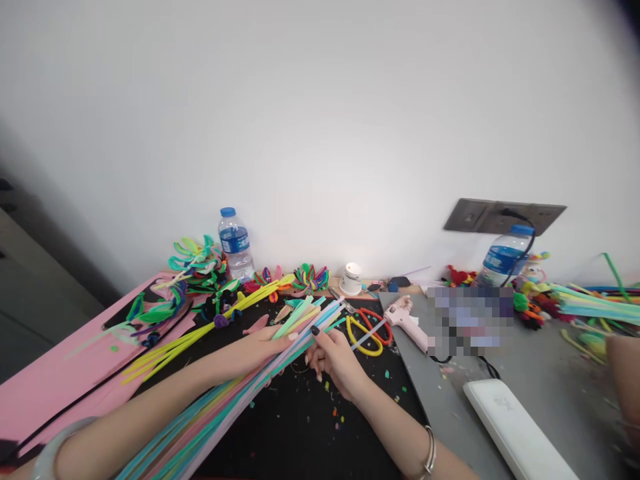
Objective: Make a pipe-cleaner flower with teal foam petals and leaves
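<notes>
A long bundle of pastel pipe cleaners (200, 427) in green, blue, pink, yellow and lilac runs slantwise over the black mat (310, 433). My left hand (260, 348) is closed around the bundle near its upper end, its far fingers hidden beneath. At the tips, my right hand (334, 360) pinches at the bundle's right side, thumb over curled fingers, where a teal pipe cleaner sticks out. Just beyond lie scissors with yellow and red handles (367, 337). A pink hot glue gun (407, 325) with a glue stick in its back rests to the right.
Yellow pipe cleaners (200, 333) and twisted colourful shapes (195, 267) lie at left. Water bottles (236, 247) and a white paper cup (351, 279) stand by the wall. A white case (515, 427) lies on the grey mat (565, 373). Another person's arm (625, 373) shows at right.
</notes>
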Available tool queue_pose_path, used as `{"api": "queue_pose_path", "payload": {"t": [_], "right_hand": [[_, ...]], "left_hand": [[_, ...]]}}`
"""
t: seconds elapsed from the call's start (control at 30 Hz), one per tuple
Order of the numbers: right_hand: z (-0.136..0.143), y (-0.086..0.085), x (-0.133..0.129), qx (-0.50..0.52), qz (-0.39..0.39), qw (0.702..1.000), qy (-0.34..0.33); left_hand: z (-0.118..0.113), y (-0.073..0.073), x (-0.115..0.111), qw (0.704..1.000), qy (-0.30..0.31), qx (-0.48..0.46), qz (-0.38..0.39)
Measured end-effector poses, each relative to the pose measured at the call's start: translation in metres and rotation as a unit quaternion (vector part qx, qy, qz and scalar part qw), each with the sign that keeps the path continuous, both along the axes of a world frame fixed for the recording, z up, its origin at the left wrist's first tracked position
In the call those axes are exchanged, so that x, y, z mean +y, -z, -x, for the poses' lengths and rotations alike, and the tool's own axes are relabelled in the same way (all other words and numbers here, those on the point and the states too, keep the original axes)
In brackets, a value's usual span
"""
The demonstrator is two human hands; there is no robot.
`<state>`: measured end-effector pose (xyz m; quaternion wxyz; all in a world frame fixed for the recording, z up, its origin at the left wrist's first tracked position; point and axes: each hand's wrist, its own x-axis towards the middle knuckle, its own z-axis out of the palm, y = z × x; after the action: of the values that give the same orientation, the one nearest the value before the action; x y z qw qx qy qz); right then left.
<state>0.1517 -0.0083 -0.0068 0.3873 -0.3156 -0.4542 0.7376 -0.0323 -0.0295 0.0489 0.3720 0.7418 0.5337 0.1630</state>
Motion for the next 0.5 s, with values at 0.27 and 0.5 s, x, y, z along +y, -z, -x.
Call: {"api": "queue_pose_path", "payload": {"t": [0.27,0.5], "right_hand": [[-0.001,0.002,-0.003,0.019,0.022,0.999,0.046],[0.000,-0.001,-0.004,0.079,0.072,0.992,0.072]], "left_hand": [[-0.015,0.003,0.006,0.999,-0.024,0.014,0.027],[-0.011,0.016,0.008,0.994,-0.093,0.028,0.045]]}}
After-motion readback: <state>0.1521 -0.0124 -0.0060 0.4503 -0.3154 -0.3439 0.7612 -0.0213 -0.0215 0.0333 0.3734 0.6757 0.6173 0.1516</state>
